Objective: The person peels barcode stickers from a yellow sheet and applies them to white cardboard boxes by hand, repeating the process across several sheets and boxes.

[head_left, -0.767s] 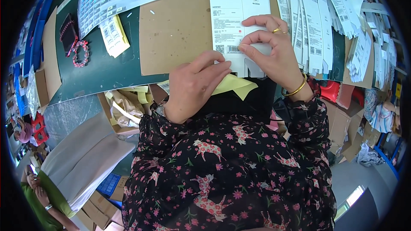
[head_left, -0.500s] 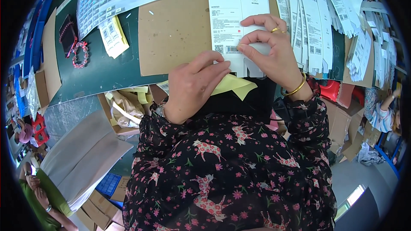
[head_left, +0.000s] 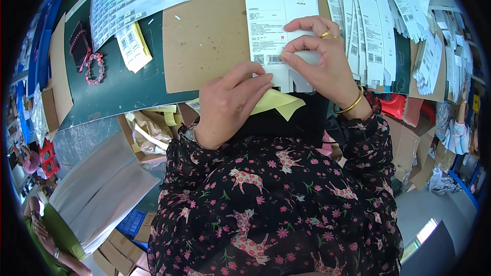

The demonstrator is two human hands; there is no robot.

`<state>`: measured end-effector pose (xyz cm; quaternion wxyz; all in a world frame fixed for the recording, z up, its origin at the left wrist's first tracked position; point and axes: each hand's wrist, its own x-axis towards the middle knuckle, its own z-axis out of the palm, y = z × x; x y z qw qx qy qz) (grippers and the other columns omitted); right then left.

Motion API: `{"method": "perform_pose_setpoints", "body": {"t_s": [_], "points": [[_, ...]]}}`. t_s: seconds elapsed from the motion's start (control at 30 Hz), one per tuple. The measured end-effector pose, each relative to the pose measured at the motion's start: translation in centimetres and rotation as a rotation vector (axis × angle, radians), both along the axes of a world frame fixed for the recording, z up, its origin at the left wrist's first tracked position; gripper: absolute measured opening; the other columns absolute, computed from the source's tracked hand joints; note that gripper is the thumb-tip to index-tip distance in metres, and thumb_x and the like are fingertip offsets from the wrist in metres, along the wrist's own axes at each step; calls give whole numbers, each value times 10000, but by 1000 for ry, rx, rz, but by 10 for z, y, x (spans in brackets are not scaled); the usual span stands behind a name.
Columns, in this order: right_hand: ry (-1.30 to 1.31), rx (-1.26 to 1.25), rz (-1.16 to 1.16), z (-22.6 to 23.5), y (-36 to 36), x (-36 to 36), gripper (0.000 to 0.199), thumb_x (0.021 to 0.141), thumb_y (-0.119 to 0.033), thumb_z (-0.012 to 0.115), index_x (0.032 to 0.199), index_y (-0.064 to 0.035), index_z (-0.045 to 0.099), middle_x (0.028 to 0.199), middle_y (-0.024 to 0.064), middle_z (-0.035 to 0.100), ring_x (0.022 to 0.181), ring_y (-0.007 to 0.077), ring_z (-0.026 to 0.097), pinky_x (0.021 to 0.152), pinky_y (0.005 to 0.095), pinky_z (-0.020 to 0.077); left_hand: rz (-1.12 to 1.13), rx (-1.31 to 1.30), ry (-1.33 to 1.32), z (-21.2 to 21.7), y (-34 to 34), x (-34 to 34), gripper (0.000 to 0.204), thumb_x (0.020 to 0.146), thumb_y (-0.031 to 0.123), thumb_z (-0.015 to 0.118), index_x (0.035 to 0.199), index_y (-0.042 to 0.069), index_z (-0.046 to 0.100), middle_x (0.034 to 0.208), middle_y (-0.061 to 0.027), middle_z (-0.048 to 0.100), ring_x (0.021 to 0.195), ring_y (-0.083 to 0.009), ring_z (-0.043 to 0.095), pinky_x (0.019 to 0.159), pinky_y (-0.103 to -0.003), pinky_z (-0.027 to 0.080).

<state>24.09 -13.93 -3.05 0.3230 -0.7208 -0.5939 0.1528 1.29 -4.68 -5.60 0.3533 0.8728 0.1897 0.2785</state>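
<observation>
A flat white folding carton [head_left: 264, 20] with small print lies on a brown cardboard sheet in front of me. My right hand [head_left: 323, 53] rests over its lower part, thumb and index finger pinched together at a small barcode label [head_left: 274, 59]. Whether the fingertips grip the label or only press on it cannot be made out. My left hand [head_left: 230, 99] is at the carton's lower left edge, its fingers drawn together. From beneath that hand sticks out a folded yellow paper [head_left: 286, 106], apparently held there. The left thumb is hidden.
Overlapping white cartons [head_left: 376, 36] lie to the right, with more stacks beyond. Far left on the green table [head_left: 138, 84] are a sheet of labels [head_left: 138, 0], yellow-backed labels [head_left: 134, 48], a bead bracelet [head_left: 95, 69] and a dark phone-like object [head_left: 79, 43]. An open box [head_left: 148, 133] stands below the table edge.
The whole view has shifted slightly. Both hands keep nearly the same pose at the carton, and the label and yellow paper stay where they were relative to them.
</observation>
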Motion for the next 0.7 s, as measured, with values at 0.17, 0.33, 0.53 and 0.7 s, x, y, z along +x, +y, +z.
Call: {"method": "perform_pose_setpoints", "body": {"t_s": [0.17, 0.33, 0.53, 0.7], "points": [[-8, 4, -1, -1, 0, 0, 80, 862, -152, 871, 922, -127, 825, 1337, -6, 703, 1361, 284, 487, 1197, 439, 354, 0, -3, -4, 0, 0, 0, 159, 914, 110, 843, 1066, 85, 803, 1085, -9, 726, 720, -206, 709, 620, -349, 539], [-12, -2, -8, 0, 0, -1, 80, 862, -153, 873, 921, -127, 826, 1335, -7, 706, 1363, 283, 488, 1195, 439, 358, 3, 4, -16, 0, 0, 1, 157, 917, 116, 840, 1067, 88, 803, 1087, -7, 727, 720, -208, 707, 618, -349, 538], [8, 9, -14, -2, 0, -1, 82, 863, -154, 876, 919, -126, 824, 1330, -7, 708, 1364, 283, 491, 1191, 436, 363, -1, 16, -8, -2, 0, 0, 159, 915, 115, 837, 1069, 93, 806, 1084, -3, 726, 704, -209, 696, 614, -353, 535], [-1, 13, -18, -2, 0, -1, 79, 862, -152, 876, 913, -127, 821, 1323, -9, 713, 1364, 282, 494, 1191, 434, 362, -1, 20, -9, -1, 1, 1, 164, 913, 111, 836, 1073, 97, 808, 1080, 1, 723, 691, -207, 685, 608, -353, 531]]}}
